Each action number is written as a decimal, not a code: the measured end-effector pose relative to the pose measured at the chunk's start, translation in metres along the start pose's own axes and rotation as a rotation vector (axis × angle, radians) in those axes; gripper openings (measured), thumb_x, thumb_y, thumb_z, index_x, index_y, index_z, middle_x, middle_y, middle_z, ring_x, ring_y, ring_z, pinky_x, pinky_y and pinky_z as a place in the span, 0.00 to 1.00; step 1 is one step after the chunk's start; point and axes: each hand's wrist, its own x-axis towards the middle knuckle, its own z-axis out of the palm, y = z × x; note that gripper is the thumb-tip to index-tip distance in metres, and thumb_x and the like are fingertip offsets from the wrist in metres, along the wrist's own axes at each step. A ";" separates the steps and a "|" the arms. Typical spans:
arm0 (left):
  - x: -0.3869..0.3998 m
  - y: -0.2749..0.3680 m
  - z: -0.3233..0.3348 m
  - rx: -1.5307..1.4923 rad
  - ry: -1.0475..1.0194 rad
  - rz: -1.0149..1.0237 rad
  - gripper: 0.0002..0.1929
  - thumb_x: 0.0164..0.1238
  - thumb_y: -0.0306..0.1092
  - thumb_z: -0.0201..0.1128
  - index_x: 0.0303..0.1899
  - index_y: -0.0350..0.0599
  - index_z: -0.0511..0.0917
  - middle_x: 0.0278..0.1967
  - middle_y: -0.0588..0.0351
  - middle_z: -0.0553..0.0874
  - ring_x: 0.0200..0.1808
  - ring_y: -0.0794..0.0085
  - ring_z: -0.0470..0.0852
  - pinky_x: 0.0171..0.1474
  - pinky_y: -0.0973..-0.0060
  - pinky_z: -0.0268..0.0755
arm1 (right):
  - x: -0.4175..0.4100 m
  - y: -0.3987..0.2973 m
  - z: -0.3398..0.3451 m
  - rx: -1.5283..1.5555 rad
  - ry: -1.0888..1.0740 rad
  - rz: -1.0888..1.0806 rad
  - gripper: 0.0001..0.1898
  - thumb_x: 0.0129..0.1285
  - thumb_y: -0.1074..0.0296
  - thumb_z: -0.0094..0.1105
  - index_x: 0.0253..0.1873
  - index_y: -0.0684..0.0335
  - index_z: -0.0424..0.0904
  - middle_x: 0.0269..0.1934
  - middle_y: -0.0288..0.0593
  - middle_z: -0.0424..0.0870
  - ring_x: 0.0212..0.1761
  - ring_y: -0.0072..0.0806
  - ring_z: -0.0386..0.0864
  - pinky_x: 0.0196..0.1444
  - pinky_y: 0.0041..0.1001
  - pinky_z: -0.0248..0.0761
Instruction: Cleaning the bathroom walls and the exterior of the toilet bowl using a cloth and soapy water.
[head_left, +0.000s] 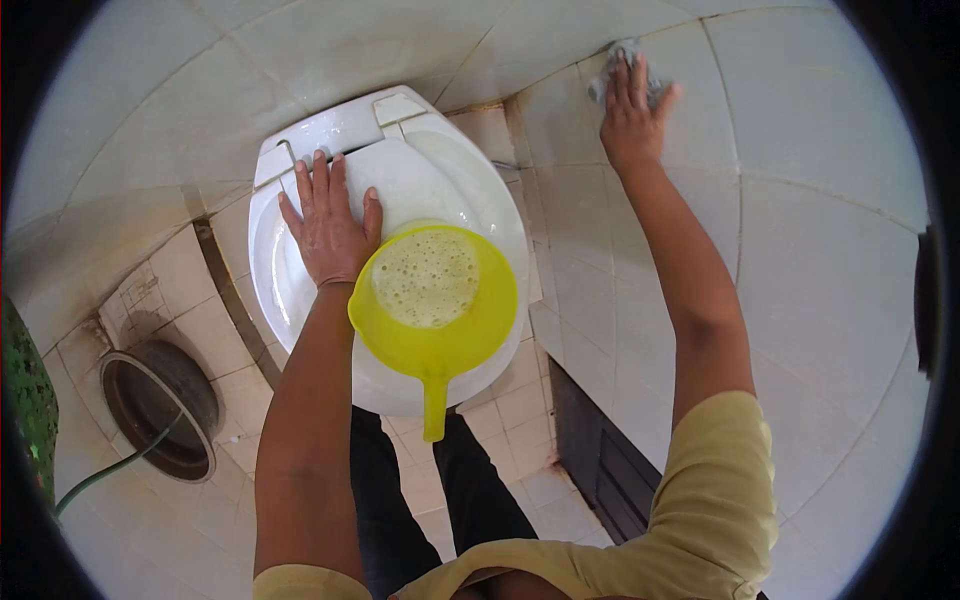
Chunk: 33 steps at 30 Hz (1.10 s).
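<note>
Flat on the closed lid of a white toilet (412, 169) rests my left hand (330, 225), fingers spread and holding nothing. Just right of that wrist, a yellow-green plastic dipper (427, 352) stands on the lid, its handle pointing towards me. Foamy, bubbly liquid (426, 277) lies in the dipper. Up at the right, my right hand (636, 124) presses a crumpled grey cloth (600, 88) against the white wall tiles (675, 202). The fingers cover part of the cloth, and its thumb sticks out to the side.
A dark round basin (157, 409) is on the tiled floor at the left, with a green hose (120, 474) running into it. A dark door (604, 457) is low on the right. Something green and patterned (30, 397) shows at the left rim.
</note>
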 end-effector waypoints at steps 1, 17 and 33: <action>0.000 0.000 0.002 0.001 0.017 -0.001 0.26 0.64 0.48 0.50 0.61 0.48 0.65 0.66 0.55 0.63 0.70 0.61 0.52 0.68 0.49 0.38 | 0.010 -0.008 0.001 -0.041 -0.043 -0.023 0.26 0.67 0.60 0.36 0.69 0.57 0.54 0.72 0.35 0.46 0.75 0.39 0.32 0.65 0.62 0.34; 0.001 -0.002 0.005 0.037 -0.010 -0.006 0.27 0.63 0.48 0.49 0.62 0.48 0.64 0.66 0.54 0.61 0.71 0.61 0.51 0.68 0.49 0.36 | -0.047 -0.042 0.034 0.047 -0.146 -0.277 0.26 0.67 0.60 0.36 0.69 0.59 0.56 0.72 0.35 0.45 0.75 0.35 0.33 0.67 0.60 0.31; 0.000 -0.002 0.007 0.067 -0.003 -0.011 0.27 0.63 0.48 0.48 0.63 0.50 0.63 0.67 0.55 0.61 0.71 0.61 0.50 0.68 0.50 0.36 | -0.191 -0.022 0.053 0.103 -0.189 -0.333 0.24 0.66 0.62 0.39 0.65 0.62 0.64 0.70 0.35 0.53 0.75 0.33 0.36 0.66 0.61 0.34</action>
